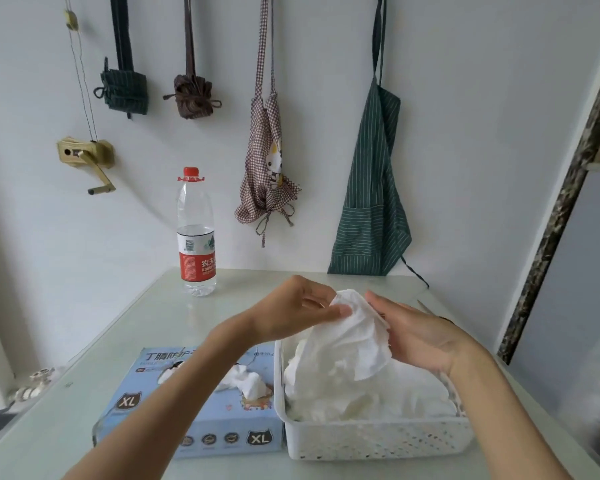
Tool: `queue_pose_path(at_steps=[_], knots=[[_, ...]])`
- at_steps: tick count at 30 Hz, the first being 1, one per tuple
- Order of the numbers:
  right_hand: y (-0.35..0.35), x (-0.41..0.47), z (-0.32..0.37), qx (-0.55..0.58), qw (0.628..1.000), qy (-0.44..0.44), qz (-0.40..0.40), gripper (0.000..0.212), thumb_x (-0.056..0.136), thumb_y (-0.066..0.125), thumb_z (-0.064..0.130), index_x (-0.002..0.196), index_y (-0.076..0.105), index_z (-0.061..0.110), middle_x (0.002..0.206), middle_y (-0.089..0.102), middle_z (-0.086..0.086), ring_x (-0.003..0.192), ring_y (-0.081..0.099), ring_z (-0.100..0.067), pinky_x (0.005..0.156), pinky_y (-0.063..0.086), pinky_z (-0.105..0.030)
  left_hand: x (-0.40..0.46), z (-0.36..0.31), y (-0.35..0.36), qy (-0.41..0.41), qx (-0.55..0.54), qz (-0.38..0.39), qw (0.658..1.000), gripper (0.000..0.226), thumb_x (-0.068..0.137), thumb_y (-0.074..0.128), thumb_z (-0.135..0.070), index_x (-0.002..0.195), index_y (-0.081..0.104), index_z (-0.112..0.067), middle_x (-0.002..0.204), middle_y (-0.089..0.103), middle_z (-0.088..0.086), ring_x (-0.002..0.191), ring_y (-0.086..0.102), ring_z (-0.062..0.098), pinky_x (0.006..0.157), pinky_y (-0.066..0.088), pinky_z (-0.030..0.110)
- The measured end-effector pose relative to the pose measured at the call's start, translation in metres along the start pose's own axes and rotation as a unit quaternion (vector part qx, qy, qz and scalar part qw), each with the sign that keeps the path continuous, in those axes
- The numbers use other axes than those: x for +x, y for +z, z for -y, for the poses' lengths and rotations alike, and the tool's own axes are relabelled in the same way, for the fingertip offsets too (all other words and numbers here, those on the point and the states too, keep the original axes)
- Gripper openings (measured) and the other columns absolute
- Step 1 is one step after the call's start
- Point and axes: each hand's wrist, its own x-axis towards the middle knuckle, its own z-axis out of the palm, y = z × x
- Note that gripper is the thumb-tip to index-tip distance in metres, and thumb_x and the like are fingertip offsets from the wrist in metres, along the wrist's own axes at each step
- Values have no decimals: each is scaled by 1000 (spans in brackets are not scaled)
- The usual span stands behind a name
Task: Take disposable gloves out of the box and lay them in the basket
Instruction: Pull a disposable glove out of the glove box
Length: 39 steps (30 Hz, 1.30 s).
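Left hand [297, 308]: fingers curled, pinched white glove [355, 336] at frame centre.
Right hand [420, 336]: fingers nearly straight, supporting the glove.
Basket [378, 439]: lower right, gloves heaped inside.
Box [201, 431]: touching basket's left.

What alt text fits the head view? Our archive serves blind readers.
Two hands hold a white glove above a white basket heaped with gloves: the left hand pinches its top, the right hand supports it. A blue glove box lies left of the basket, a water bottle behind.
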Motion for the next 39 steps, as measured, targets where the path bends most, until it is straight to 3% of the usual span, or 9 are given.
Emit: queue_pose_path(at_steps=[6,11,15,17,20,23,27,32,39], knots=[[-33,-3,0,50,996,-42,-52,77,43,95,40,108,72,6,117,66,-18,100,66,-25,92,51,-35,10,-3,6,-3,44,-17,999,16,89,63,-27,90,72,-14,93,71,3,87,66,19,88,52,35],[-31,-17,20,-45,980,-145,-131,34,55,89,17,77,64,22,87,66,-3,78,63,-15,70,51,-27,14,8,10,-52,7,-12,999,22,85,69,-24,97,70,-6,96,71,4,88,67,15,85,53,34],[-25,-23,38,-90,954,-207,-199,31,69,77,10,96,67,21,95,70,-5,85,65,-18,82,50,-33,9,21,18,-72,23,25,997,6,80,75,-20,85,70,-19,86,72,-8,80,67,6,78,52,19],[-28,-28,43,-118,942,-218,-227,30,74,76,7,101,69,20,101,72,-7,93,67,-18,88,51,-32,5,27,14,-88,1,1,996,9,83,71,-21,87,71,-12,87,73,1,80,66,9,81,54,23],[-37,-33,38,-139,930,-200,-275,26,78,76,12,103,71,18,98,73,-8,92,69,-20,87,53,-30,-3,31,3,-89,-25,-23,995,17,85,67,-20,93,71,-6,90,71,13,81,64,13,82,52,29],[-43,-34,26,-161,919,-180,-311,20,82,72,12,102,70,16,91,75,-7,87,71,-17,80,55,-25,-3,30,-4,-84,-15,-48,995,6,89,63,-15,90,68,-13,88,71,4,81,64,7,80,50,19],[-39,-36,18,-164,902,-224,-332,19,84,68,2,97,58,10,92,71,-1,69,68,-3,62,51,-12,0,22,-11,-51,36,-85,994,9,88,63,-8,90,60,-16,88,68,-2,79,64,-2,78,50,11],[-22,-44,23,-278,848,-316,-321,24,86,63,-6,70,61,12,85,69,-4,83,67,-6,74,52,-16,-13,5,-29,-23,51,-61,997,4,81,69,-3,82,69,-7,86,74,2,87,70,10,83,52,17],[9,-66,39,-269,829,-386,-304,25,88,62,-4,86,75,17,90,73,5,88,68,-7,77,51,-15,-34,-53,-64,46,143,-102,983,27,88,58,1,84,75,-20,93,72,-9,89,65,-1,86,45,6]])
